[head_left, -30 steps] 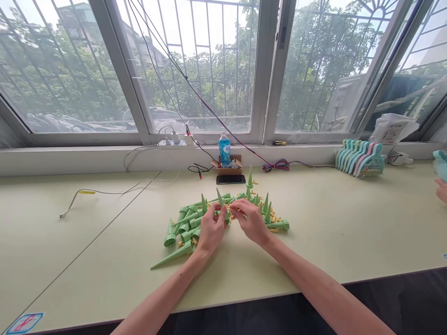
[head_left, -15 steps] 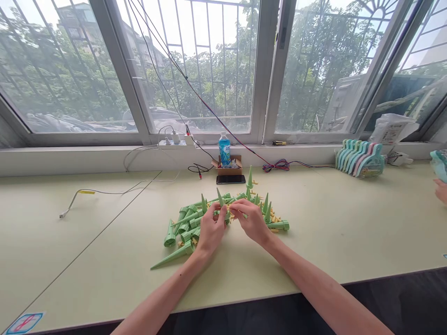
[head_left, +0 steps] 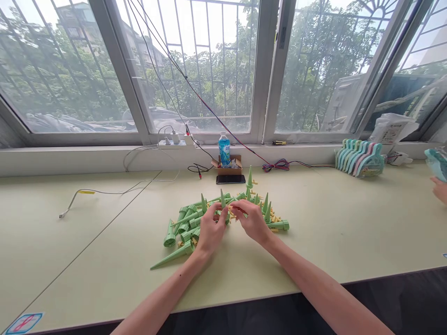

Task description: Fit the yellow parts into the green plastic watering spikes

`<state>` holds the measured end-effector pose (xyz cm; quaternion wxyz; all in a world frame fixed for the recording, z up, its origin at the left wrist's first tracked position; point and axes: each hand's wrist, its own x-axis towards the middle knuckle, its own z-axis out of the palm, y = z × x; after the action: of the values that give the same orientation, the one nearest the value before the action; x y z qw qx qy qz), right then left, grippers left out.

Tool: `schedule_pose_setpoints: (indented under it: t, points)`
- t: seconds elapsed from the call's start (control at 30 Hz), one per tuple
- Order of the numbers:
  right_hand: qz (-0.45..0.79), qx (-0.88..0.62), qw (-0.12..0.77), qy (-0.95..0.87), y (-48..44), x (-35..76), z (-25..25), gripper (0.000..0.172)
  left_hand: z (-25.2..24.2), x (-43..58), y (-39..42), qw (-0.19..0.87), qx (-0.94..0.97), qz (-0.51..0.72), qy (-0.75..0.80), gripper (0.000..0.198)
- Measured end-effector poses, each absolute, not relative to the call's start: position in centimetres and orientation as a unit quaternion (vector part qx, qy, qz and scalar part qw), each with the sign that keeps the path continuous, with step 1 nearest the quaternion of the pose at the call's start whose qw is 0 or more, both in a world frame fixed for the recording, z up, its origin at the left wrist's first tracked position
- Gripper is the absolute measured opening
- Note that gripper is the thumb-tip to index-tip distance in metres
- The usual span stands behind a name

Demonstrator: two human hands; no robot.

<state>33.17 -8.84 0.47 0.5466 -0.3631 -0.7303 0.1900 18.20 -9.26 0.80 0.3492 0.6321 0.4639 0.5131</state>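
Observation:
My left hand (head_left: 212, 230) is closed around a green plant watering spike (head_left: 222, 199), whose pointed end stands upward. My right hand (head_left: 250, 221) pinches a small yellow valve (head_left: 230, 209) against the side of that spike; my fingers hide most of it. Around both hands lies a pile of green watering spikes (head_left: 188, 222), some on their sides and some with their tips up. One spike (head_left: 249, 177) behind my right hand stands upright with a yellow valve in its side. Loose yellow valves (head_left: 275, 218) are scattered to the right.
Behind the pile are a black phone (head_left: 231, 179) and a small cardboard box (head_left: 228, 170) with a blue bottle (head_left: 224, 150). Cables (head_left: 279, 165) run along the window wall. Pastel hangers (head_left: 359, 158) stand at right, near another person's hand (head_left: 439, 190).
The spike in my left hand has tilted more upright, its tip shifting slightly right. My right fingertips have moved a little at its side. The other person's hand has shifted slightly left.

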Motion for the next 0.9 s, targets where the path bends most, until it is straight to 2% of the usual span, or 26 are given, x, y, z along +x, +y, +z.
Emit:
schedule_pose_setpoints:
  t: [0.33,0.9]
  points:
    - [0.200,-0.386,0.546,-0.716,-8.61,33.24,0.35,0.016,0.77,18.14,-9.47,0.334,0.648,0.493,0.474,0.035]
    - [0.222,-0.414,0.520,-0.713,-8.88,33.36,0.27,0.029,0.72,18.23,-9.53,0.346,0.653,0.509,0.441,0.030]
